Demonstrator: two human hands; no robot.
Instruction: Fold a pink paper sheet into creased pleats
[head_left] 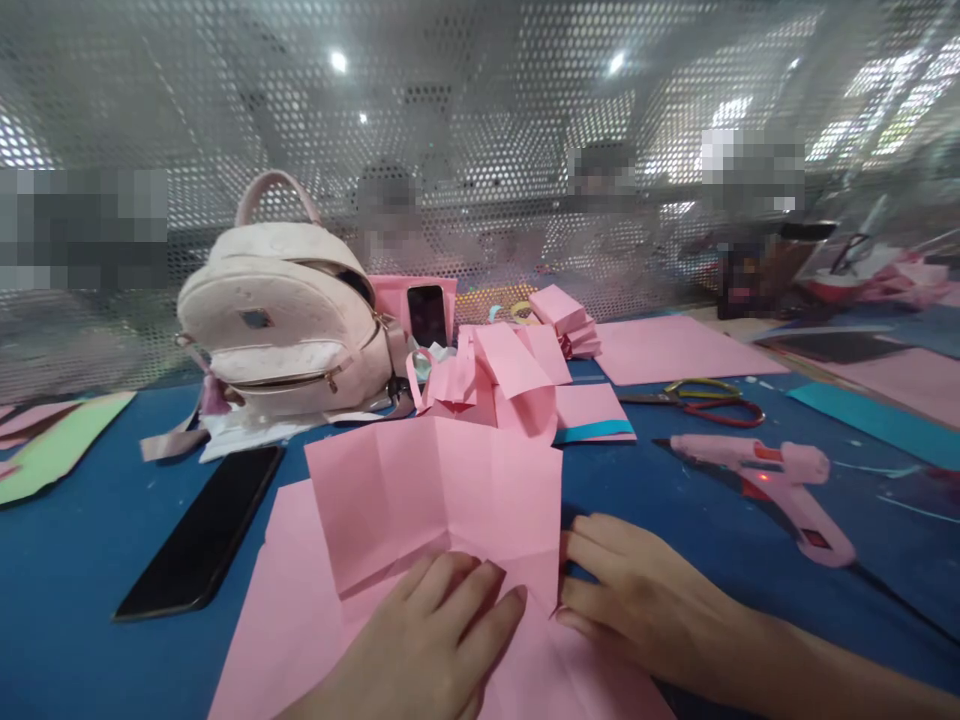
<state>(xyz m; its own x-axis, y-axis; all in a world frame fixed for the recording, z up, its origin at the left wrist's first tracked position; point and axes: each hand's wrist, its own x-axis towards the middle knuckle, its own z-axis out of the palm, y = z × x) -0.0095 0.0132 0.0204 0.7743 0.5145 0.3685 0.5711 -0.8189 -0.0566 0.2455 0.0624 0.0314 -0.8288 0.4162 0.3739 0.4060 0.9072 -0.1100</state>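
A creased sheet of pink paper (495, 485) stands partly folded up in front of me, with fold lines across it. Under it lies a larger pink sheet (259, 600) on the blue table. My left hand (450, 625) rests on the creased paper's lower fold, its fingers slightly bent, apart and pressing down. At the paper's right edge is my right hand (637, 585), with fingers and thumb closed on the edge; its fingertips are partly hidden. Right of that hand, a pink glue gun (765, 470) lies on its side with a small red light showing.
A black phone (202, 535) lies left of the paper. Behind stand a pale pink backpack (292, 310) and several cut pink paper pieces (514, 360). Scissors (705, 398) and a blue paper strip (877, 425) lie at the right. A perforated metal screen (480, 120) closes off the back.
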